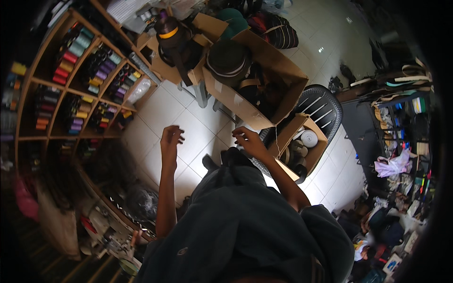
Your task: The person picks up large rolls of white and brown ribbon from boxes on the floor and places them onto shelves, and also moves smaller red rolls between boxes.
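Fingers [180, 137] of our left hand [170, 139] and right hand [248, 141] hung released, loosely curled, near frame centre; we saw the large cardboard box [249, 112] at upper centre, black chair [337, 109] right of centre, and thread shelves [67, 88] at upper left.

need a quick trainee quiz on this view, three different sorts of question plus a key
1. True or false: the person's left bare hand is gripping a pair of scissors.
2. Open question: what sits on the black slatted plastic chair, and what pale things show inside it?
3. Fill the gap: the brown wooden shelf unit with compartments of multicoloured thread spools stands on the person's ____ side.

Key:
1. False; the hand is empty, above the pale tiled floor.
2. A small open brown cardboard box; white rolls show inside it.
3. Left.
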